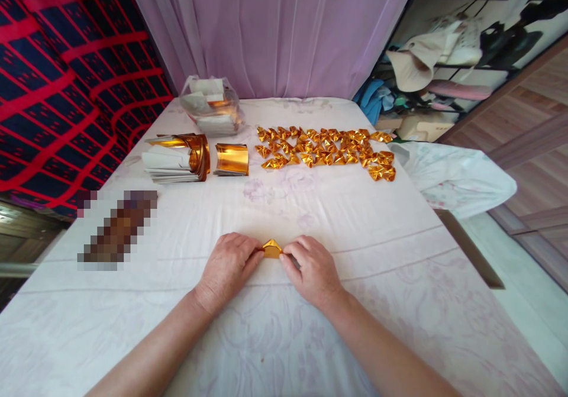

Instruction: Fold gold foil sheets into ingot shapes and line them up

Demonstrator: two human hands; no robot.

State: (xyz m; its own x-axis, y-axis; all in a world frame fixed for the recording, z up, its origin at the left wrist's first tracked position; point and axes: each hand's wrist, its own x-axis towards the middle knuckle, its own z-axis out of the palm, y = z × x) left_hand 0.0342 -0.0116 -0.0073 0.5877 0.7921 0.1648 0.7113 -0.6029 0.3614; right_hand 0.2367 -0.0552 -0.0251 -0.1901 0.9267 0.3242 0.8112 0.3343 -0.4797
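Observation:
Between my hands, near the middle of the table, is a partly folded piece of gold foil paper with a pointed top. My left hand pinches its left end, and my right hand pinches the right end. Both hands rest on the cloth with the fingers curled, which hides the paper's two ends. Beyond them, several rows of folded gold foil ingots lie close together. A small stack of curved gold foil sheets stands left of those rows.
A larger stack of foil sheets and a clear plastic bag of sheets lie at the back left. A pixelated dark object is at left on the patterned tablecloth. Shelves with a cap stand at right.

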